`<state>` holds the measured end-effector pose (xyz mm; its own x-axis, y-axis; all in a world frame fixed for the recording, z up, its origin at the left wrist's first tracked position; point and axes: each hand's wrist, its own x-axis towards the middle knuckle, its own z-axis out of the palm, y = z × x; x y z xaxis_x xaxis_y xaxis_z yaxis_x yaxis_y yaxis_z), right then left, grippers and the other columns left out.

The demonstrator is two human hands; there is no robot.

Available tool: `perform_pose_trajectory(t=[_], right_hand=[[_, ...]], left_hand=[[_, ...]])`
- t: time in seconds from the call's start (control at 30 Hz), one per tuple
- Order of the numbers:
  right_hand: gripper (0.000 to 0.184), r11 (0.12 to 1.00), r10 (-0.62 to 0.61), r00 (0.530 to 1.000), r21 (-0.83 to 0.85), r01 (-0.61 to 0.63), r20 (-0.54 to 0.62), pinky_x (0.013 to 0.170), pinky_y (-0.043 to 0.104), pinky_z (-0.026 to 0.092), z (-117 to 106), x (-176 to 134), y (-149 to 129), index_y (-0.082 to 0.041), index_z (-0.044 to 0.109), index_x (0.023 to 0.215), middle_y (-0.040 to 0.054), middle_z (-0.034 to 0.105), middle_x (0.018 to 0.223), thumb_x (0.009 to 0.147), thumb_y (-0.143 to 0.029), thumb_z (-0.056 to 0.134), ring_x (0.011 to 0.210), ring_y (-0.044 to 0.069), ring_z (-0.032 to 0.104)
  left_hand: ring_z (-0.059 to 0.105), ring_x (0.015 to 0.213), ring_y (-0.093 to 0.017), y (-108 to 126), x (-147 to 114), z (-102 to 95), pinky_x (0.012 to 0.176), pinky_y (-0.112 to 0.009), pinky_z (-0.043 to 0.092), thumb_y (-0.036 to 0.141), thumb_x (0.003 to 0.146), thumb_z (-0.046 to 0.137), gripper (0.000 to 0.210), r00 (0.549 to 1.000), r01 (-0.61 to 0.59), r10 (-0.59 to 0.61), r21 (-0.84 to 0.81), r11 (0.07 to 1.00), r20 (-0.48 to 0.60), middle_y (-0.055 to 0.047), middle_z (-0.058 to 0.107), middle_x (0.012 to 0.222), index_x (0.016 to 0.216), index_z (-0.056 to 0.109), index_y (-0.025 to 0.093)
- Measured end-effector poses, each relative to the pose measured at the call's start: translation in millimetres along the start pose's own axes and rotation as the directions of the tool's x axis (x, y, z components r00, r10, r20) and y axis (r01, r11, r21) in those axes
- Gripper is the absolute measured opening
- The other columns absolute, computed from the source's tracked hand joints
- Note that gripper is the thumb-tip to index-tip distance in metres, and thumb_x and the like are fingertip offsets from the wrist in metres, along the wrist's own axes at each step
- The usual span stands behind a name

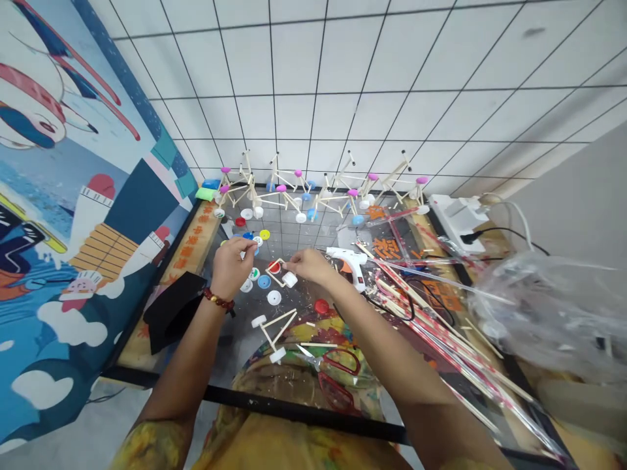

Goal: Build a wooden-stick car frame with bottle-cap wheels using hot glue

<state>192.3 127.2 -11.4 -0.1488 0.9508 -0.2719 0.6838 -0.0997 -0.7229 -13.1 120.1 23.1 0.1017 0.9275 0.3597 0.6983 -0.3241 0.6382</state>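
Observation:
My left hand (231,266), with a beaded bracelet at the wrist, is raised over the glass tabletop with its fingertips pinched together. Whatever lies between them is too small to make out. My right hand (311,267) pinches the edge of a small wooden-stick frame (277,277), which has a white bottle cap (290,279) at one corner. A red cap (275,267) shows inside the frame. Around my hands lie a blue cap (264,282), a white cap (274,297) and a yellow cap (265,234). Closer to me rests another stick frame (277,329) with white caps.
Red-handled scissors (337,362) lie near the front edge. A white glue gun (349,261) sits right of my right hand, beside bundled sticks (416,307) in plastic. Several stick models (308,196) line the back wall. A power strip (455,219) stands back right, a black box-like object (174,307) left.

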Motion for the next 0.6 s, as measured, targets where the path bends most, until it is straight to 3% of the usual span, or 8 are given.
perform_pose_trajectory(t=[0.13,0.33,0.43,0.5,0.6], right_hand=[[0.013,0.997,-0.02,0.999,0.081,0.017,0.032,0.056,0.024,0.036,0,-3,2,-0.017,0.072,0.066,-0.0002,0.062,0.056,0.074,-0.028,0.07,0.056,0.013,0.053],[0.022,0.967,-0.056,0.998,0.249,0.052,0.009,0.054,0.022,0.036,-13,-27,8,-0.017,0.07,0.073,-0.0031,0.06,0.059,0.077,-0.037,0.063,0.053,0.01,0.047],[0.023,0.949,-0.076,0.997,0.305,0.074,-0.007,0.055,0.022,0.036,-17,-36,8,-0.017,0.069,0.072,-0.0039,0.058,0.058,0.075,-0.039,0.063,0.053,0.009,0.046],[0.023,0.939,-0.085,0.996,0.334,0.085,-0.016,0.056,0.022,0.036,-19,-41,7,-0.017,0.069,0.072,-0.0034,0.059,0.06,0.073,-0.039,0.064,0.055,0.01,0.047],[0.024,0.929,-0.082,0.996,0.36,0.088,-0.033,0.057,0.022,0.037,-21,-48,6,-0.016,0.069,0.072,-0.0022,0.061,0.062,0.073,-0.04,0.064,0.056,0.01,0.048]], left_hand=[[0.066,0.083,-0.022,-5,-2,11.3,0.078,-0.033,0.05,0.029,0.083,0.059,0.019,0.995,0.089,-0.083,-0.099,0.991,0.062,-0.008,0.073,0.089,0.084,0.073,0.016],[0.065,0.073,-0.02,7,-1,15.5,0.067,-0.029,0.049,0.05,0.086,0.055,0.039,0.948,0.195,-0.122,-0.235,0.952,0.293,-0.003,0.071,0.073,0.082,0.075,0.017],[0.06,0.065,-0.017,16,-1,18.6,0.059,-0.027,0.045,0.051,0.077,0.067,0.036,0.915,0.26,-0.12,-0.336,0.905,0.385,-0.002,0.068,0.067,0.076,0.075,0.016],[0.056,0.059,-0.015,18,-1,24.9,0.056,-0.026,0.042,0.046,0.068,0.075,0.032,0.91,0.311,-0.139,-0.422,0.852,0.391,-0.001,0.065,0.061,0.068,0.073,0.014],[0.054,0.058,-0.013,21,2,32.9,0.058,-0.027,0.043,0.043,0.064,0.077,0.03,0.938,0.323,-0.19,-0.526,0.787,0.292,-0.001,0.062,0.058,0.063,0.068,0.015]])
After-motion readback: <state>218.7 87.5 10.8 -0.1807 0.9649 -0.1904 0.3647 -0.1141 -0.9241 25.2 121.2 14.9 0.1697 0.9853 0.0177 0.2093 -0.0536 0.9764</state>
